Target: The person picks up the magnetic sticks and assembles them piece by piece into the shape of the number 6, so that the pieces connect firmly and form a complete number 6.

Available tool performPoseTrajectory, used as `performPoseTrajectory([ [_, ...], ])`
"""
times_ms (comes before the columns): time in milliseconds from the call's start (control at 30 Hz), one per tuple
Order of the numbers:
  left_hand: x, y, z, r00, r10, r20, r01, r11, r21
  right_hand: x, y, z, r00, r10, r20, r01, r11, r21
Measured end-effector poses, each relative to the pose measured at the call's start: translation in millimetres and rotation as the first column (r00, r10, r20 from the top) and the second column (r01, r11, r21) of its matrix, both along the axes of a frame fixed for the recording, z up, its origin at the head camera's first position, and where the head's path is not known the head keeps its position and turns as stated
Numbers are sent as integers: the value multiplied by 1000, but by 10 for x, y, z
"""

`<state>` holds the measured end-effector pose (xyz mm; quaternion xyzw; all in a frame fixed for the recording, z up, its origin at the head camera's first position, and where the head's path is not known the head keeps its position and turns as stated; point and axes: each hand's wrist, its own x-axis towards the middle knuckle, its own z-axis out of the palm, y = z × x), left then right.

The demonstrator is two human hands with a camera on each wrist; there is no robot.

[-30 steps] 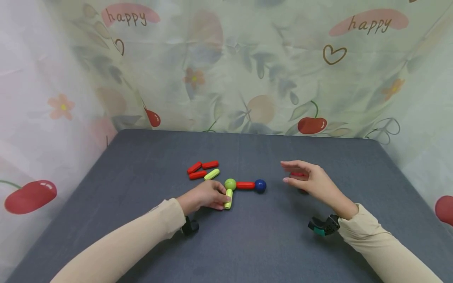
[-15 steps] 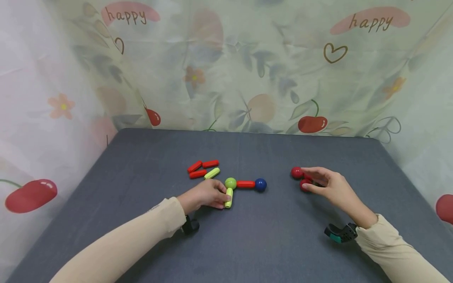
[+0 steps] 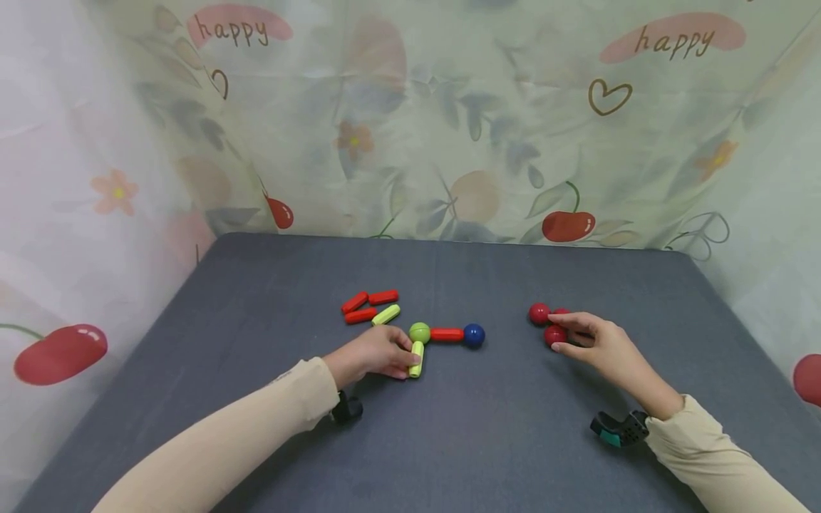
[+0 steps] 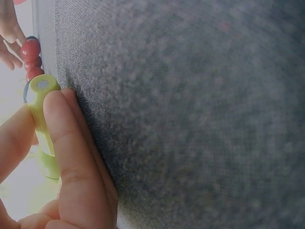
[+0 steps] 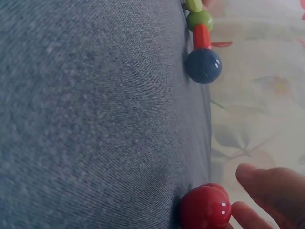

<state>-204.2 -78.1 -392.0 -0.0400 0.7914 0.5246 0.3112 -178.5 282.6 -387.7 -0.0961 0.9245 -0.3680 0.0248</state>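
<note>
My left hand [image 3: 375, 350] pinches a yellow-green toy magnetic rod [image 3: 418, 349] between thumb and fingers; a metal disc shows in its end in the left wrist view. The rod's far end meets a green ball [image 3: 420, 332]. From that ball a red rod [image 3: 446, 334] runs right to a blue ball [image 3: 474, 335], all in line on the table. Over a cluster of red balls my right hand [image 3: 603, 349] hovers with loosely bent, parted fingers. Its fingertips are right at the nearest red ball [image 3: 554, 336]; the thumb [image 5: 248, 172] stands apart from it in the right wrist view.
Behind my left hand lie several loose red rods [image 3: 360, 315] and another yellow-green rod [image 3: 386, 315]. A second red ball [image 3: 539, 313] sits left of the right fingertips, a third partly hidden behind them. A patterned curtain [image 3: 410, 142] encloses the dark grey table [image 3: 474, 442].
My right hand has moved right and slightly down, uncovering the red balls, then settled beside them. My left hand keeps its pinch on the yellow-green rod in the same place.
</note>
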Motion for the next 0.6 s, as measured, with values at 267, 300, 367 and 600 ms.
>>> performPoseTrajectory([
  [267,1,4,-13,1000,-7,-9,7,1000,-2,-5,-48,-54,999,33,6,-33,999,7],
  [300,1,7,-13,1000,-7,-9,7,1000,-2,-3,-54,-61,999,34,6,-35,999,7],
  [367,0,6,-14,1000,-5,-6,5,1000,-1,-1,-68,-69,999,37,8,-37,999,12],
  [600,0,7,-10,1000,-4,-6,4,1000,-7,-9,-98,-102,999,40,-10,-39,995,88],
])
